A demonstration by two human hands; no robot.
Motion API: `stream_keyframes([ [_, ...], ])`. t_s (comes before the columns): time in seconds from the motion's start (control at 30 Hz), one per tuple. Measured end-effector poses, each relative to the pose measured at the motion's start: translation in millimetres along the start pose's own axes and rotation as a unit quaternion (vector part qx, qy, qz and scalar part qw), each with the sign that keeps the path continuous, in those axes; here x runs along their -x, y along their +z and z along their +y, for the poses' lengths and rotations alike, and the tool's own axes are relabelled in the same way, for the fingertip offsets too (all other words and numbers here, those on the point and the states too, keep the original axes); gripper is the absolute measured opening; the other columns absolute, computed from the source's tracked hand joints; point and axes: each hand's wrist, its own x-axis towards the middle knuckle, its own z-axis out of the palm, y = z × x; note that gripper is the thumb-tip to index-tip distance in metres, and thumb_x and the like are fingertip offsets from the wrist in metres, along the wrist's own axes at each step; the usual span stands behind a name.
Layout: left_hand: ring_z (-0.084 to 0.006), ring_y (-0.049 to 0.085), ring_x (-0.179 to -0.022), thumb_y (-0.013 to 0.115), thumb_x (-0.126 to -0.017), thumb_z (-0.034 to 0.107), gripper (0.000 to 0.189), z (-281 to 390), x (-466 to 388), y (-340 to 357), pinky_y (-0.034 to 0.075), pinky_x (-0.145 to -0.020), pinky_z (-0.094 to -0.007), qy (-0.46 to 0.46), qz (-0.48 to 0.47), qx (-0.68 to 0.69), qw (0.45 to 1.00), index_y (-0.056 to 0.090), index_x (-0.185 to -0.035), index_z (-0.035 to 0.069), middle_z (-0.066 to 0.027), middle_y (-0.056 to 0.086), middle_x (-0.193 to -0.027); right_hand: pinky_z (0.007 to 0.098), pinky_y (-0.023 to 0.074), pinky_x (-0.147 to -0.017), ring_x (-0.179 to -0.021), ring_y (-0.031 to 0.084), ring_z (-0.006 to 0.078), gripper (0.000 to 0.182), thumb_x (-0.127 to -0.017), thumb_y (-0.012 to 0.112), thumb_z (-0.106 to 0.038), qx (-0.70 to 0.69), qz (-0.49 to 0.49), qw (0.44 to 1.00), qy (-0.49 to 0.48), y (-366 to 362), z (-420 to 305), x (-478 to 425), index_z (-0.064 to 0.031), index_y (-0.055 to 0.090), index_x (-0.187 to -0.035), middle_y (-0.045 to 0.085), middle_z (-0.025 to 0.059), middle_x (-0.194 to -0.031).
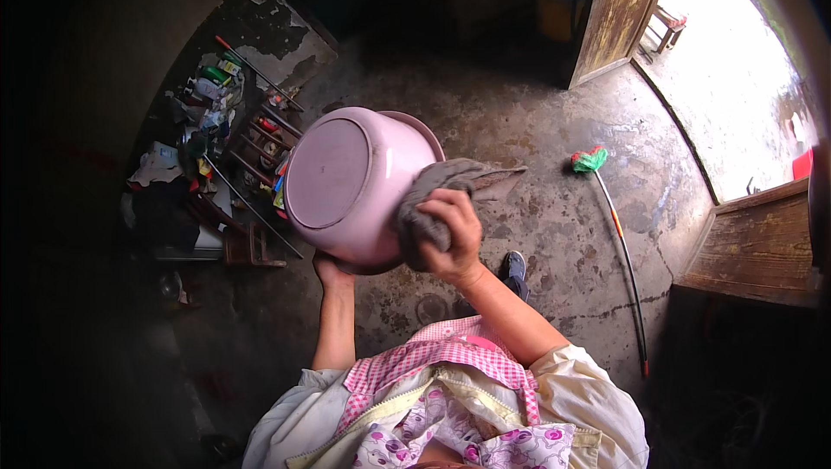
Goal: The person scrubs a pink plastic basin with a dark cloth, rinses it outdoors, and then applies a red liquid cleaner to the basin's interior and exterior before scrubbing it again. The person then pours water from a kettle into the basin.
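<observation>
A pink plastic basin (328,173) is held up in front of me, tipped so that its round base faces up and to the left. My left hand (332,271) grips it from below, with most of the fingers hidden behind the basin. In my right hand (456,228) is a bunched dark grey cloth (425,209), pressed against the basin's outer wall near the rim. One loose corner of the cloth sticks out to the right. The inside of the basin is turned away from view.
A broom (620,228) with a green and red head lies on the stained concrete floor (519,125). Bottles (214,76), a wooden chair (253,241) and clutter crowd the left wall. A wooden door (617,14) stands open onto bright ground outside, where a small bench (669,24) stands.
</observation>
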Motion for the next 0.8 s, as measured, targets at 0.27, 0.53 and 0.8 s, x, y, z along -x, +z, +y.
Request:
stream_keyframes([
  [0.27,-0.0244,0.044,-0.118,0.036,-0.096,0.032,0.046,43,7,9,0.039,-0.099,-0.0387,0.129,-0.098,-0.078,0.984,0.039,-0.13,0.001,-0.0115,0.045,-0.131,0.0332,0.0484,-0.069,-0.076,0.06,0.0303,0.017,-0.07,0.063,-0.006,0.037,-0.002,0.993,0.108,19,13,-130,0.0007,0.062,-0.086,0.06,0.0166,-0.08],
  [0.53,-0.0244,0.046,-0.116,0.036,-0.096,0.027,0.043,41,3,27,0.04,-0.098,-0.0392,0.189,0.028,-0.087,0.978,0.039,-0.129,0.0,-0.0121,0.045,-0.13,0.0367,0.0483,-0.066,-0.079,0.058,0.0313,0.038,-0.06,0.068,-0.015,0.098,-0.053,0.993,-0.03,32,-39,-28,-0.0093,0.06,-0.097,0.056,0.0106,-0.096],
  [0.8,-0.0223,0.046,-0.115,0.039,-0.095,0.023,0.04,53,14,25,0.039,-0.097,-0.0365,0.157,-0.011,-0.106,0.982,0.042,-0.127,-0.001,-0.0106,0.047,-0.128,0.0387,0.0479,-0.064,-0.076,0.057,0.0313,0.031,-0.062,0.066,-0.015,0.139,-0.089,0.986,0.031,37,-18,-77,-0.0104,0.062,-0.092,0.057,0.0096,-0.091],
])
